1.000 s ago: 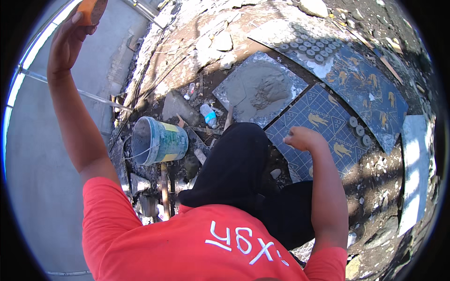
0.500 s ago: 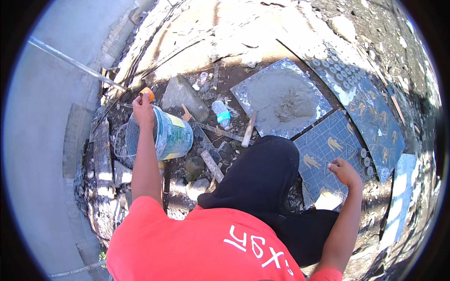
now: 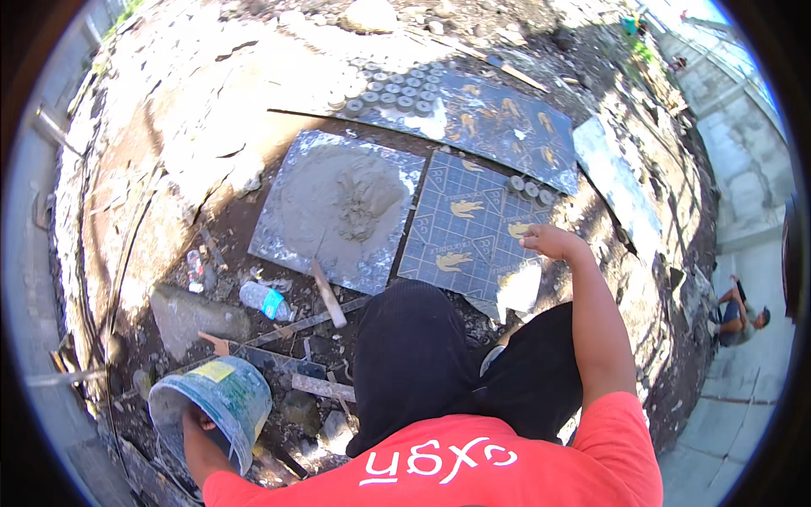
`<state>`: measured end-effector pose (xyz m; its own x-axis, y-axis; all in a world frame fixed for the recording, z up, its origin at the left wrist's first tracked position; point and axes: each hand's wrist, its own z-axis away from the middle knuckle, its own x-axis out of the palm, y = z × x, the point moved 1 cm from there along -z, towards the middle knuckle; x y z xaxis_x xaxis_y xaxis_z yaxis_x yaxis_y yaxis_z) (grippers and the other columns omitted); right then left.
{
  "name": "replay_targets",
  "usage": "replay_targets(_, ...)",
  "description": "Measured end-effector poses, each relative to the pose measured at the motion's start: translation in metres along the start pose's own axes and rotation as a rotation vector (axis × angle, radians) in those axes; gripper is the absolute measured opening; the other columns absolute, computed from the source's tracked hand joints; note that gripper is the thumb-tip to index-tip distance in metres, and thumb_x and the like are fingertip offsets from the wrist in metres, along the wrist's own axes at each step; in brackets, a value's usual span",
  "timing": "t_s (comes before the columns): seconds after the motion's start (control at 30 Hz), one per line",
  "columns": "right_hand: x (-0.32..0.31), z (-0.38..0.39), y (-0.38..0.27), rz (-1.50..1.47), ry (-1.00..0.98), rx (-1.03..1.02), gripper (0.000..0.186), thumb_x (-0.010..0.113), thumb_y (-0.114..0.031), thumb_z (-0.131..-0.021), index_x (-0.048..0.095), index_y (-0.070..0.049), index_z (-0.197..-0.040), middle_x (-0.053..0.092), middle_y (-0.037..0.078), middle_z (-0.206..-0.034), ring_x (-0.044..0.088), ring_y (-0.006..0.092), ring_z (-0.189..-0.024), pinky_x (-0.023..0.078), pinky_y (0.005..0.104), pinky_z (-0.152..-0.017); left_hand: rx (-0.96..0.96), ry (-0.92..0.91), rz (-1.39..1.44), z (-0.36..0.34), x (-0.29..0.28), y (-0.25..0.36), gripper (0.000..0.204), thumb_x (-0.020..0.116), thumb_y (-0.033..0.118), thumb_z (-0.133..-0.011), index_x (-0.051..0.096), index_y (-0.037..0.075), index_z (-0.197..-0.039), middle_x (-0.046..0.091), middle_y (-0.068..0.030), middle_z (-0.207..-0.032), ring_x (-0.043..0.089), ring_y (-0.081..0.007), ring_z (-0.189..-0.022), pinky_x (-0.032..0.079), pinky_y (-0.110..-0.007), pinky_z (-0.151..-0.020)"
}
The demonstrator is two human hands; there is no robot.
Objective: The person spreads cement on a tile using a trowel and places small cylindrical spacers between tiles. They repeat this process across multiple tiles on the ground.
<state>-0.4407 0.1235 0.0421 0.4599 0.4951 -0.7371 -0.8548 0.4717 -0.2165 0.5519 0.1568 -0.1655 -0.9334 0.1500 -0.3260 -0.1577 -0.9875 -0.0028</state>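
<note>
Left hand (image 3: 196, 422) reaches inside the plastic bucket (image 3: 215, 406), grip hidden, cannot tell; likely heavy, lift by rim. Right hand (image 3: 549, 242) loosely curled, holding nothing.

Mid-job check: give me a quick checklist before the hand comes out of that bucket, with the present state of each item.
1. Left hand inside the bucket: ok, it reaches in past the rim.
2. What the left hand grips: cannot tell, the fingers are hidden by the bucket wall.
3. Bucket steady: not ok, it stands tilted among rubble.
4. Right hand free: ok, it is raised over the patterned blue sheet, holding nothing visible.
5. Mortar pile ready: ok, it sits heaped on its board, apart from the bucket.
6. Path clear: not ok, a plastic bottle and a wooden handle lie between.
</note>
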Motion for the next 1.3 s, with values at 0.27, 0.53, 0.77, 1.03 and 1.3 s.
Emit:
replay_targets(0.27,-0.010,0.088,0.082,-0.215,0.021,0.439,0.056,0.059,-0.051,-0.096,0.062,-0.004,-0.127,0.069,0.013,-0.108,0.067,0.0257,-0.090,0.059,0.0428,-0.076,0.387,0.148,0.175,-0.016,0.081,0.065,0.037,0.060,0.045,-0.098,0.069,0.010,-0.107,0.072,-0.0089,-0.086,0.065,-0.0174,-0.066,0.055,-0.035,-0.061)
replay_targets(0.53,0.024,0.140,0.146,-0.399,0.016,0.646,0.057,0.060,-0.052,-0.097,0.064,-0.001,-0.122,0.071,0.018,-0.112,0.071,0.0308,-0.099,0.059,0.0506,-0.081,0.640,0.182,0.139,0.021,0.152,0.145,0.037,0.061,0.045,-0.098,0.069,0.010,-0.107,0.072,-0.0089,-0.087,0.065,-0.0173,-0.067,0.055,-0.034,-0.061)
replay_targets(0.77,0.038,0.136,0.155,-0.426,-0.002,0.686,0.051,0.058,-0.045,-0.098,0.065,-0.004,-0.127,0.071,0.015,-0.122,0.072,0.0283,-0.101,0.059,0.0449,-0.078,0.754,0.173,0.096,0.040,0.199,0.205,0.037,0.061,0.045,-0.098,0.069,0.009,-0.108,0.072,-0.0089,-0.088,0.065,-0.0172,-0.067,0.054,-0.034,-0.061)
replay_targets(1.03,0.006,0.132,0.160,-0.374,0.016,0.622,0.046,0.061,-0.041,-0.098,0.066,-0.005,-0.125,0.072,0.014,-0.113,0.071,0.0261,-0.093,0.060,0.0403,-0.070,0.834,0.176,0.051,0.055,0.220,0.233,0.038,0.061,0.045,-0.098,0.068,0.009,-0.108,0.072,-0.0089,-0.088,0.065,-0.0171,-0.068,0.054,-0.034,-0.062)
replay_targets(1.3,-0.033,0.107,0.152,-0.095,0.047,0.416,0.049,0.059,-0.043,-0.099,0.066,-0.003,-0.127,0.070,0.016,-0.113,0.071,0.0257,-0.093,0.062,0.0398,-0.076,0.883,0.183,0.044,0.075,0.232,0.239,0.038,0.061,0.045,-0.098,0.068,0.009,-0.109,0.072,-0.0089,-0.089,0.064,-0.0170,-0.068,0.054,-0.034,-0.062)
